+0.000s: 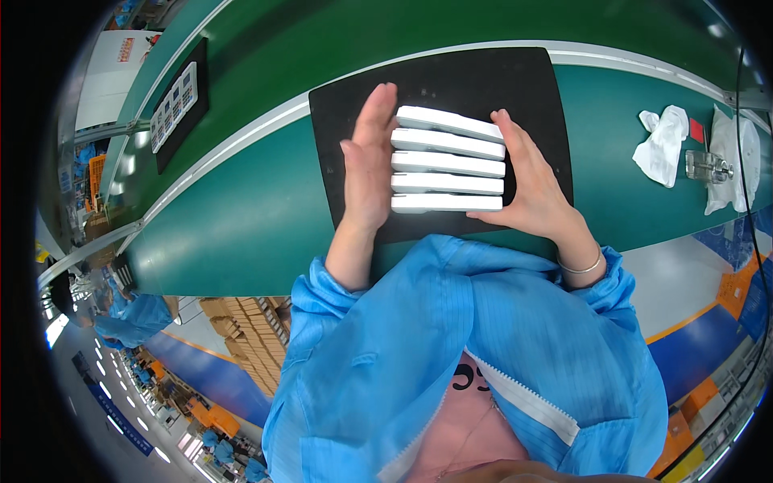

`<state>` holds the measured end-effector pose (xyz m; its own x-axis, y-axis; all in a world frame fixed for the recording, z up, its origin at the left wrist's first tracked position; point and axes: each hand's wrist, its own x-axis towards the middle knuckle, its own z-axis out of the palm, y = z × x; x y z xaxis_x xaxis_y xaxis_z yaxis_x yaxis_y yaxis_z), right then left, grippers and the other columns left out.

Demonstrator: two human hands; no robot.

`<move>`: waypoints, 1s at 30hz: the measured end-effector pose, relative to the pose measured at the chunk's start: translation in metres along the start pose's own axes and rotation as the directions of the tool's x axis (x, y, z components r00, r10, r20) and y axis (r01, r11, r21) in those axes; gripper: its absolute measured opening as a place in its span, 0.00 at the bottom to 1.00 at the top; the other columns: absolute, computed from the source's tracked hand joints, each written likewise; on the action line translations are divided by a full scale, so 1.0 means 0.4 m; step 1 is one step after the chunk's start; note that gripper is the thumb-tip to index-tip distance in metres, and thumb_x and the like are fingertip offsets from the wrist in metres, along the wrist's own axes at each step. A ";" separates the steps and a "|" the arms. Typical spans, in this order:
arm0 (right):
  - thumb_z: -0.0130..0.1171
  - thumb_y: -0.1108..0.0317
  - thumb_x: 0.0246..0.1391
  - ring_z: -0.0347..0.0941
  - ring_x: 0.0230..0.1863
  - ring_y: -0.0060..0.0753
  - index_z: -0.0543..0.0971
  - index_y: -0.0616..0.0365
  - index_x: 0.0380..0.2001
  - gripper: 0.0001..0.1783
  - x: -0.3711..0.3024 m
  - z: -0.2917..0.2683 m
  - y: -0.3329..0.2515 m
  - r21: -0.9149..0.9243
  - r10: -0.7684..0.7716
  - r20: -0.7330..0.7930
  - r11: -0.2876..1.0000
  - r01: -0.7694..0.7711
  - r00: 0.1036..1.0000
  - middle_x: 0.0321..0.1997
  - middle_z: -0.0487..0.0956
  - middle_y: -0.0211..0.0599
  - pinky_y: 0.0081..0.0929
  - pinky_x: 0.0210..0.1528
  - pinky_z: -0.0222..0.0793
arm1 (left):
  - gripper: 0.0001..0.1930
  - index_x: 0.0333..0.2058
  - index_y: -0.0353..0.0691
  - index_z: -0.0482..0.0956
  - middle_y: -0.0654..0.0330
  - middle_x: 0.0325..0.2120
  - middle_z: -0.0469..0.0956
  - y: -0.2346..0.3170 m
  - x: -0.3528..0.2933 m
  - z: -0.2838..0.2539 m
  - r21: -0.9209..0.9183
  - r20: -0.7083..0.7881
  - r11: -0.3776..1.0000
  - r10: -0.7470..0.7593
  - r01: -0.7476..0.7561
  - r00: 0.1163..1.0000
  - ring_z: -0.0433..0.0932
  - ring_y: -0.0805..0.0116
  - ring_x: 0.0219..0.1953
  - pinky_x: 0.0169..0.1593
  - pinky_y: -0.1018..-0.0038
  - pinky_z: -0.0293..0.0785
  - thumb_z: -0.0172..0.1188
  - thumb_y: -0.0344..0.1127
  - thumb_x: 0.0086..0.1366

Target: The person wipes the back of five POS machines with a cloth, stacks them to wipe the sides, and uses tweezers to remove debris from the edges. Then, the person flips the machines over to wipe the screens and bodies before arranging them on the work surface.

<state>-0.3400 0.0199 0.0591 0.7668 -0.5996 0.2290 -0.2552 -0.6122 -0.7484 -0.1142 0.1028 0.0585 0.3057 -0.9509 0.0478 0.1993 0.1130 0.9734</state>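
Note:
Several thin white slabs [448, 163] with rounded edges stand in a row, one behind another, on a black mat [354, 92]. They look like flat device cases, but their exact kind does not show. My left hand [370, 165] is upright along their left ends, its fingers stretched out and its thumb away from them. Whether its palm touches them cannot be made out. At the right ends, my right hand [531, 181] spans the row, its fingertips at the farthest slab and its thumb along the front of the nearest one.
The mat lies on a green bench [233, 233]. On the right are a crumpled white cloth [663, 145], a small clear bottle [707, 167], a red piece [696, 130] and a white bag [733, 161]. A tray of small pieces [174, 109] lies far left. Brown cartons [250, 338] stand beside the bench.

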 end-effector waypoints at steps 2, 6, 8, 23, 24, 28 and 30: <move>0.79 0.61 0.28 0.59 0.66 0.59 0.45 0.57 0.72 0.70 0.005 -0.002 -0.009 0.077 -0.017 -0.045 0.997 0.020 0.999 0.66 0.60 0.59 0.47 0.66 0.59 | 0.48 0.67 0.35 0.54 0.47 0.70 0.49 0.005 -0.001 -0.033 0.060 0.005 0.988 0.145 -0.145 0.989 0.50 0.56 0.71 0.71 0.60 0.46 0.31 0.74 0.65; 0.77 0.61 0.27 0.61 0.63 0.59 0.46 0.57 0.71 0.69 0.032 -0.007 -0.036 0.145 -0.147 -0.131 0.975 0.166 0.980 0.63 0.63 0.57 0.52 0.67 0.55 | 0.50 0.60 0.45 0.70 0.48 0.67 0.54 0.143 -0.022 -0.024 0.421 0.413 0.773 0.304 -0.475 0.859 0.49 0.43 0.71 0.69 0.50 0.49 0.81 0.51 0.35; 0.77 0.59 0.27 0.62 0.62 0.57 0.50 0.59 0.70 0.67 0.075 -0.014 -0.075 0.083 -0.296 -0.121 0.948 0.306 0.948 0.61 0.65 0.55 0.59 0.69 0.48 | 0.52 0.62 0.45 0.68 0.48 0.68 0.53 0.157 -0.035 -0.029 0.515 0.452 0.678 0.304 -0.524 0.839 0.54 0.42 0.68 0.66 0.50 0.54 0.80 0.50 0.35; 0.55 0.48 0.59 0.46 0.74 0.54 0.60 0.51 0.69 0.39 0.028 0.010 0.016 -0.734 0.053 0.094 0.678 0.033 0.994 0.74 0.54 0.46 0.56 0.72 0.38 | 0.59 0.70 0.39 0.46 0.43 0.61 0.60 0.064 -0.197 -0.201 0.856 0.140 0.497 0.045 -0.143 0.989 0.58 0.41 0.64 0.70 0.49 0.48 0.74 0.39 0.41; 0.52 0.46 0.60 0.44 0.75 0.56 0.60 0.51 0.69 0.38 0.013 0.011 0.008 -0.735 0.079 0.102 0.678 0.022 0.992 0.74 0.54 0.46 0.57 0.72 0.36 | 0.59 0.69 0.39 0.46 0.44 0.60 0.62 0.061 -0.196 -0.196 0.867 0.134 0.477 0.055 -0.144 0.989 0.57 0.41 0.65 0.71 0.45 0.41 0.75 0.42 0.42; 0.53 0.47 0.60 0.44 0.75 0.55 0.61 0.52 0.68 0.37 -0.003 0.028 -0.005 -0.724 0.084 0.085 0.690 0.003 0.993 0.74 0.54 0.46 0.57 0.72 0.36 | 0.60 0.69 0.39 0.46 0.45 0.59 0.62 0.044 -0.197 -0.165 0.882 0.056 0.456 0.148 -0.118 0.987 0.58 0.43 0.64 0.71 0.43 0.37 0.76 0.44 0.41; 0.53 0.47 0.60 0.45 0.75 0.55 0.61 0.52 0.68 0.37 0.000 0.037 -0.009 -0.708 0.073 0.066 0.706 -0.004 0.995 0.73 0.55 0.46 0.57 0.72 0.35 | 0.60 0.69 0.38 0.45 0.44 0.58 0.62 0.035 -0.200 -0.140 0.898 0.000 0.433 0.169 -0.074 0.986 0.59 0.42 0.63 0.70 0.45 0.42 0.76 0.43 0.41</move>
<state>-0.3304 0.0295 0.0527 0.7836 -0.6070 0.1323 -0.6005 -0.7947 -0.0892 -0.0836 0.1965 0.0557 0.3353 -0.9180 0.2120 -0.7729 -0.1393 0.6190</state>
